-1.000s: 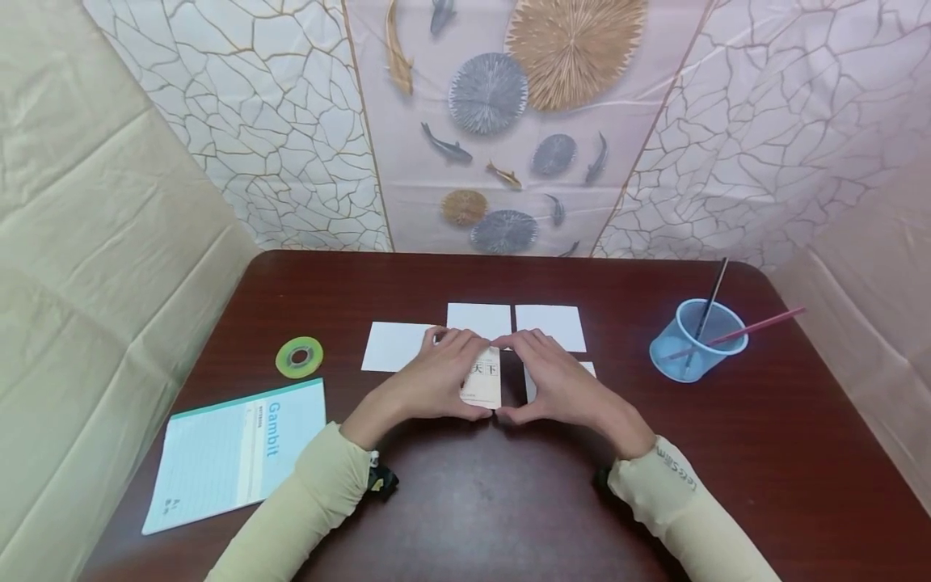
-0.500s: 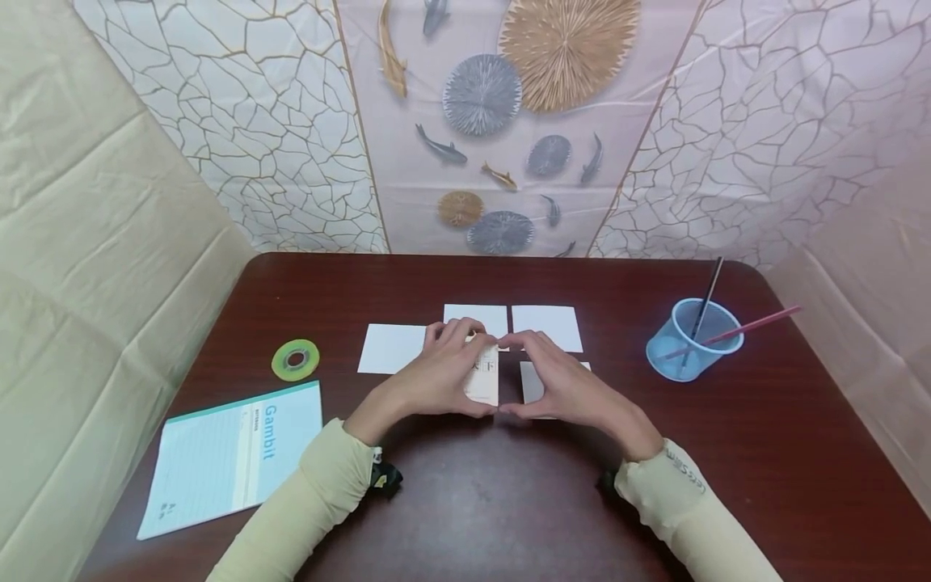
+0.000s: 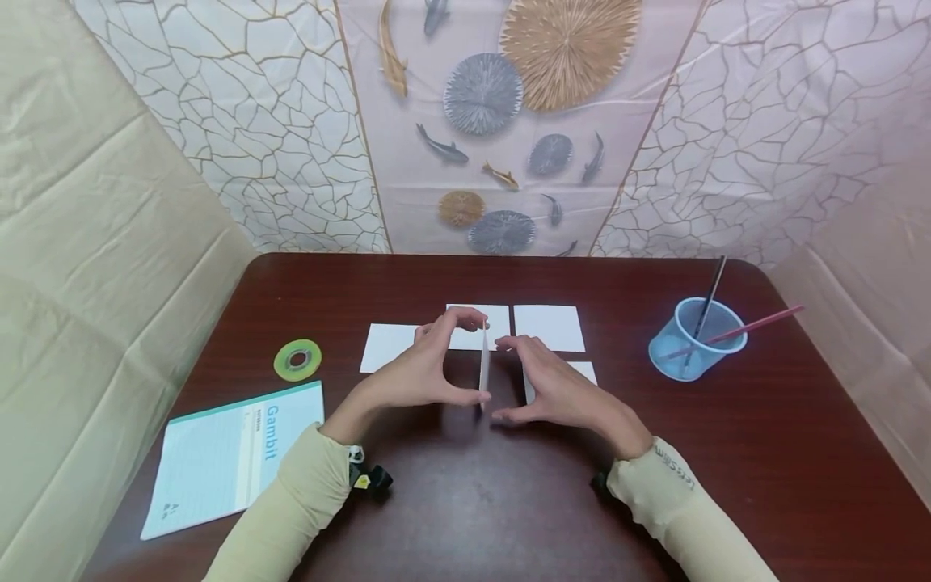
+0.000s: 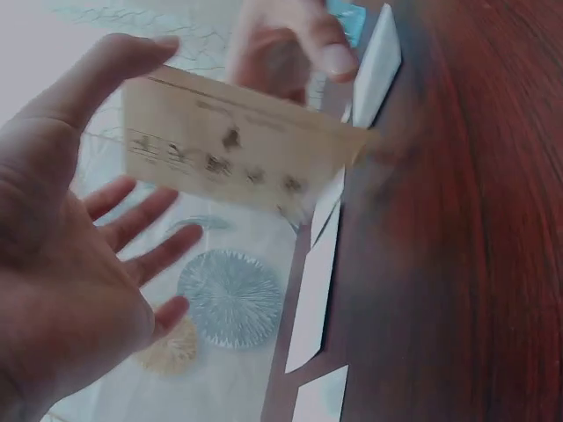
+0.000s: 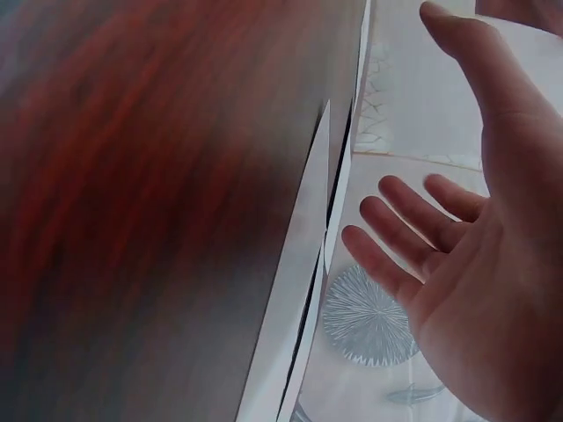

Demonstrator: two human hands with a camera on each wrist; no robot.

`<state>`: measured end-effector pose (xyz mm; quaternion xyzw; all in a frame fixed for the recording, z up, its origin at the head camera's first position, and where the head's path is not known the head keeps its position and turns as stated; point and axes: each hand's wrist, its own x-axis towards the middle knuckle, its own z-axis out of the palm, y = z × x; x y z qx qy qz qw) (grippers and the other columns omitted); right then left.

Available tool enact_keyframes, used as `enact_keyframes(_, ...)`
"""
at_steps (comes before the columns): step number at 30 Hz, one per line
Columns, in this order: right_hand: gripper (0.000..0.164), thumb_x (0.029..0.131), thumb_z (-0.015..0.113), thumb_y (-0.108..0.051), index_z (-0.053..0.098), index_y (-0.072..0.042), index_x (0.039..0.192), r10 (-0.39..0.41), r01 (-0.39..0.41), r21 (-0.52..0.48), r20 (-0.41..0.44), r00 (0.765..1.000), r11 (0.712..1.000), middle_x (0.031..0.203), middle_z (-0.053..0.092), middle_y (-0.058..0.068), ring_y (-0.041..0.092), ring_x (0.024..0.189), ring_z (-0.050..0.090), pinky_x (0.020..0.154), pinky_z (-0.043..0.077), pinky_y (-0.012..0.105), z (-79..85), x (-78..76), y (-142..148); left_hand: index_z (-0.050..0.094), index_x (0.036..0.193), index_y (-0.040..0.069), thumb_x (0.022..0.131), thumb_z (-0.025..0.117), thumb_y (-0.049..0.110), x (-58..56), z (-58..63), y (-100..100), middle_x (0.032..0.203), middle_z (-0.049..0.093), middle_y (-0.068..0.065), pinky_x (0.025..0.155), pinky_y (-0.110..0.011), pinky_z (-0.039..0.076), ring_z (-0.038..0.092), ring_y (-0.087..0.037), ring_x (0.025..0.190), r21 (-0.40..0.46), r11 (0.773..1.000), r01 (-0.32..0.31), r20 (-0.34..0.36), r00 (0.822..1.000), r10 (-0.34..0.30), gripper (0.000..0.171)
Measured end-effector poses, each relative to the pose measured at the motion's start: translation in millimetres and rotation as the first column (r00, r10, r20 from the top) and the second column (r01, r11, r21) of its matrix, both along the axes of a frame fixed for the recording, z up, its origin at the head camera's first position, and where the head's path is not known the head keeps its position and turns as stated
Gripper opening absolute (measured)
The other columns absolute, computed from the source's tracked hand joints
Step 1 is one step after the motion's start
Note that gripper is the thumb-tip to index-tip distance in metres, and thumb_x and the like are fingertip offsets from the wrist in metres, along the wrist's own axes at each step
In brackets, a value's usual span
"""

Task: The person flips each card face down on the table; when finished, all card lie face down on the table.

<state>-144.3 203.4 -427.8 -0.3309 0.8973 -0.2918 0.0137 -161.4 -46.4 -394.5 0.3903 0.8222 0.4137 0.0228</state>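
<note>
A cream card (image 3: 484, 364) with dark printed characters stands upright, edge-on in the head view. My left hand (image 3: 422, 368) holds it between the thumb and fingertips at its near and far edges. In the left wrist view the printed face of the card (image 4: 229, 145) shows, a little blurred, with the left thumb at its upper corner. Just right of the card, my right hand (image 3: 563, 384) is held with thumb and fingers apart and nothing between them. The right wrist view shows that hand (image 5: 493, 229) with its fingers loosely bent.
White cards lie flat: one (image 3: 389, 347) at left, one (image 3: 498, 323) at the back middle, another (image 3: 545, 327) beside it, one (image 3: 584, 370) partly under the right hand. A notebook (image 3: 233, 461) and green tape roll (image 3: 297, 360) lie left. A blue mesh cup (image 3: 691, 347) with pens stands right.
The card has turned from showing its printed face to edge-on in the head view, and moved slightly left with the left hand. The right hand has come away from it.
</note>
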Motion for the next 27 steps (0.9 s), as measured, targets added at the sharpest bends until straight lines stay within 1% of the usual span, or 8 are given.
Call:
enact_keyframes(3,0.094,0.069,0.083,-0.056,0.039,-0.011,0.14,0.001,-0.001,0.018,0.01,1.0,1.0,0.129,0.049,0.005,0.019,0.116,0.046,0.094,0.043,0.037,-0.2,-0.7,0,0.03,0.139,0.024,0.07,0.085,0.048,0.6,2.8,-3,0.134,0.043,0.01,0.1,-0.048,0.026,0.042,-0.011,0.127,0.074,0.997,-0.002,0.057,0.998,-0.002,0.091)
enact_keyframes(6,0.092,0.069,0.083,-0.056,0.041,-0.012,0.139,0.002,-0.003,0.037,0.004,1.0,0.999,0.129,0.049,0.004,0.018,0.115,0.046,0.093,0.043,0.037,0.2,-1.9,2,0.03,0.139,0.025,0.07,0.084,0.05,0.7,2.3,-7,0.134,0.043,0.011,0.099,-0.048,0.027,0.043,-0.012,0.126,0.091,0.996,-0.007,0.082,0.997,0.0,0.092)
enact_keyframes(9,0.091,0.069,0.083,-0.054,0.042,-0.011,0.138,0.001,0.0,0.077,-0.014,1.0,0.997,0.131,0.047,0.003,0.017,0.118,0.044,0.095,0.042,0.037,1.2,-3.3,8,0.03,0.138,0.023,0.069,0.085,0.051,-0.5,-2.1,-14,0.135,0.042,0.008,0.1,-0.046,0.026,0.042,-0.014,0.127,0.033,0.999,-0.019,0.073,0.997,0.016,0.093)
enact_keyframes(12,0.091,0.067,0.084,-0.052,0.043,-0.01,0.137,0.004,0.001,0.121,-0.04,0.999,0.993,0.134,0.045,0.004,0.017,0.12,0.04,0.097,0.039,0.038,3.3,-5.2,15,0.031,0.136,0.018,0.066,0.086,0.05,-3.3,-10.5,-23,0.132,0.042,0.002,0.099,-0.046,0.025,0.041,-0.016,0.123,-0.097,0.994,-0.057,0.022,0.998,0.059,0.095)
enact_keyframes(14,0.091,0.066,0.085,-0.052,0.045,-0.008,0.135,0.013,-0.003,0.152,-0.064,0.998,0.988,0.135,0.043,0.005,0.018,0.121,0.038,0.1,0.036,0.04,4.0,-6.9,20,0.033,0.135,0.015,0.065,0.086,0.053,-5.9,-18.3,-28,0.129,0.042,-0.002,0.098,-0.048,0.023,0.038,-0.016,0.122,-0.216,0.972,-0.092,-0.034,0.996,0.087,0.095)
enact_keyframes(17,0.09,0.066,0.084,-0.052,0.046,-0.005,0.134,0.03,-0.015,0.185,-0.08,0.996,0.983,0.136,0.043,0.009,0.021,0.121,0.037,0.1,0.034,0.043,3.4,-9.3,22,0.037,0.133,0.014,0.065,0.081,0.06,-9.4,-31.1,-32,0.131,0.042,-0.004,0.098,-0.05,0.022,0.035,-0.018,0.124,-0.391,0.909,-0.143,-0.136,0.986,0.097,0.093)
enact_keyframes(21,0.088,0.068,0.081,-0.055,0.049,-0.005,0.133,0.042,-0.023,0.246,-0.073,0.996,0.969,0.137,0.043,0.012,0.023,0.122,0.037,0.101,0.033,0.044,0.1,-11.6,21,0.044,0.132,0.015,0.068,0.072,0.07,-10.8,-42.5,-33,0.14,0.038,-0.005,0.101,-0.052,0.022,0.03,-0.022,0.132,-0.523,0.834,-0.177,-0.227,0.972,0.065,0.089)
enact_keyframes(27,0.085,0.068,0.08,-0.055,0.052,-0.008,0.132,0.041,-0.023,0.297,-0.053,0.998,0.955,0.137,0.043,0.012,0.023,0.121,0.037,0.1,0.033,0.044,-3.3,-12.6,21,0.051,0.132,0.017,0.07,0.068,0.074,-10.2,-44.8,-33,0.143,0.038,-0.006,0.104,-0.052,0.02,0.028,-0.023,0.135,-0.559,0.81,-0.175,-0.235,0.971,0.048,0.086)
